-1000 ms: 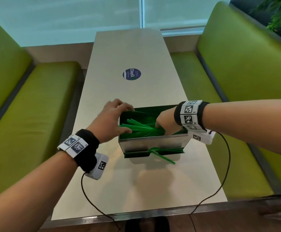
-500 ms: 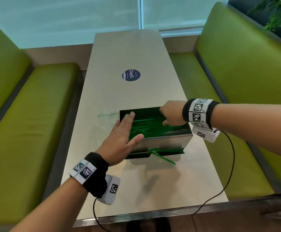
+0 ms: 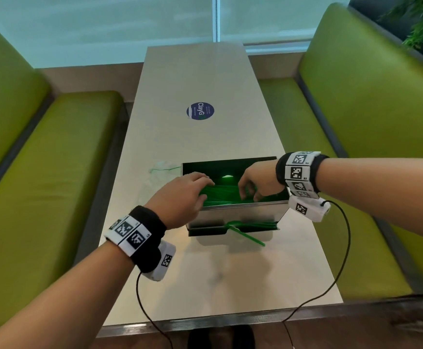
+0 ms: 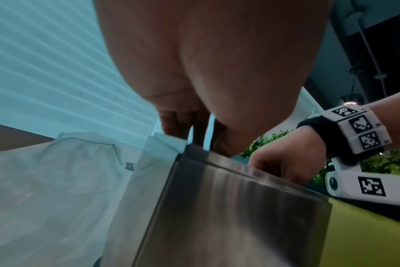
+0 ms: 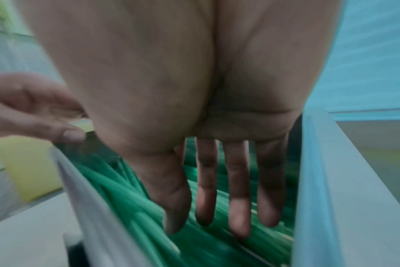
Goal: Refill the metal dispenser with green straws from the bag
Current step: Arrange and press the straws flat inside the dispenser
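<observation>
The metal dispenser (image 3: 238, 214) stands on the table with its top uncovered and green straws (image 3: 220, 195) piled inside. My left hand (image 3: 206, 190) reaches over its left end, fingers bent down onto the straws; in the left wrist view the fingertips are hidden behind the dispenser wall (image 4: 217, 207). My right hand (image 3: 249, 195) dips in from the right. In the right wrist view its fingers (image 5: 237, 207) are straight and spread, touching the straws (image 5: 126, 191) and holding none. One straw (image 3: 247, 235) sticks out of the bottom tray. The clear bag (image 3: 165, 167) lies flat left of the dispenser.
The long table (image 3: 195, 79) runs between two green benches (image 3: 54, 172) (image 3: 356, 109), with a round blue sticker (image 3: 200, 112) further back. Cables from both wrist cameras trail over the near table edge (image 3: 230, 321).
My left hand moved from lying across the near left corner to reaching down into the left end. My right hand dropped from the back rim into the straws.
</observation>
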Demonstrator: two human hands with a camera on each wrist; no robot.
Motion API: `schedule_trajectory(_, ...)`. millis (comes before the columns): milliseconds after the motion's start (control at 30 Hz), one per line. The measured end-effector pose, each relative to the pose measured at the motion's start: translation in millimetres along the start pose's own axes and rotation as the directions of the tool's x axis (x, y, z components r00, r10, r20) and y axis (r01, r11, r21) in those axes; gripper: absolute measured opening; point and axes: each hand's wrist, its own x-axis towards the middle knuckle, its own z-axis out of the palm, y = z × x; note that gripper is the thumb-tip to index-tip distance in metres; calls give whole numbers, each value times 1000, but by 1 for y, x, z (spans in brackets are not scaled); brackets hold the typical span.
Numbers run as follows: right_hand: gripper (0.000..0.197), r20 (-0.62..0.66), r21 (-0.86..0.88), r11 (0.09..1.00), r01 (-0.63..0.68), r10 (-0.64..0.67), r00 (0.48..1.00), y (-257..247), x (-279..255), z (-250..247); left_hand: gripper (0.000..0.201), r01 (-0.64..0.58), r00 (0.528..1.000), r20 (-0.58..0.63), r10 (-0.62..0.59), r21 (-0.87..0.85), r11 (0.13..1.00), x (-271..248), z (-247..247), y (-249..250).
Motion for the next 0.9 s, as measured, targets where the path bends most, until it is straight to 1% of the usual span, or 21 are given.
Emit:
schedule_trajectory(33, 30, -30, 0, 1000, -3, 3, 1000, 0, 0, 0, 42, 25, 996, 87, -27, 25, 999, 6, -3, 2)
schedule_trajectory(100, 29, -95, 30, 1000, 7, -5, 996, -1, -1, 1, 50, 18, 964, 264, -41, 87, 996, 16, -6, 6)
schedule_trajectory(133, 27, -97, 52, 998, 31, -26, 995, -2, -2, 1, 53, -12, 939, 342, -26, 108, 994, 19, -6, 9)
schedule_trajectory(200, 27, -27, 69, 995, 69, -67, 997, -5, -5, 2, 54, -83, 888, 459, 7, 145, 986, 23, -4, 13)
schedule_trajectory(233, 28, 4, 59, 996, 69, -69, 998, -7, -7, 3, 54, -111, 869, 494, 18, 160, 981, 24, -3, 15)
schedule_trajectory(267, 28, -3, 45, 997, 61, -61, 998, -8, -9, 3, 54, -128, 861, 509, 27, 165, 978, 25, -2, 15)
schedule_trajectory(333, 25, -141, 47, 997, 53, -45, 989, -9, -18, 0, 54, -135, 879, 474, 46, 155, 979, 26, -1, 12)
schedule_trajectory(367, 23, -255, 71, 996, 49, -30, 967, -11, -26, -2, 56, -132, 897, 440, 53, 150, 980, 25, -1, 9)
schedule_trajectory(400, 20, -387, 125, 991, 57, -4, 922, -13, -35, -4, 59, -126, 910, 411, 57, 143, 982, 25, -1, 6)
schedule_trajectory(467, 12, -618, 334, 927, 169, 80, 782, -21, -60, 2, 65, -125, 922, 381, 70, 121, 985, 23, 0, 1)
schedule_trajectory(500, 8, -668, 455, 854, 254, 138, 732, -27, -73, 11, 64, -144, 926, 368, 88, 128, 981, 22, 2, 0)
schedule_trajectory(533, 5, -666, 565, 761, 318, 194, 720, -33, -85, 25, 61, -175, 929, 352, 111, 153, 973, 21, 5, 0)
schedule_trajectory(567, 4, -618, 666, 667, 335, 242, 748, -37, -93, 46, 59, -203, 934, 332, 134, 184, 962, 21, 8, 0)
schedule_trajectory(600, 7, -543, 749, 591, 300, 288, 789, -40, -96, 73, 55, -219, 939, 311, 147, 210, 953, 20, 11, 0)
schedule_trajectory(633, 10, -456, 813, 541, 217, 359, 814, -40, -95, 102, 52, -224, 945, 290, 152, 231, 947, 18, 14, 0)
schedule_trajectory(667, 13, -366, 860, 499, 106, 457, 811, -38, -90, 132, 50, -220, 951, 270, 151, 247, 944, 17, 16, 1)
schedule_trajectory(733, 16, -228, 892, 440, -98, 627, 745, -34, -77, 182, 48, -209, 961, 236, 145, 272, 940, 14, 19, 2)
schedule_trajectory(767, 15, -219, 881, 452, -141, 654, 724, -36, -71, 197, 48, -208, 964, 224, 145, 288, 935, 13, 21, 3)
schedule_trajectory(800, 11, -260, 857, 497, -136, 646, 718, -42, -65, 205, 48, -205, 966, 215, 143, 303, 931, 12, 22, 3)
schedule_trajectory(833, 8, -330, 813, 571, -115, 614, 717, -49, -59, 209, 48, -200, 967, 212, 138, 308, 930, 12, 23, 4)
schedule_trajectory(900, 21, -467, 638, 760, -125, 510, 722, -64, -42, 204, 46, -176, 970, 215, 115, 289, 941, 12, 23, 4)
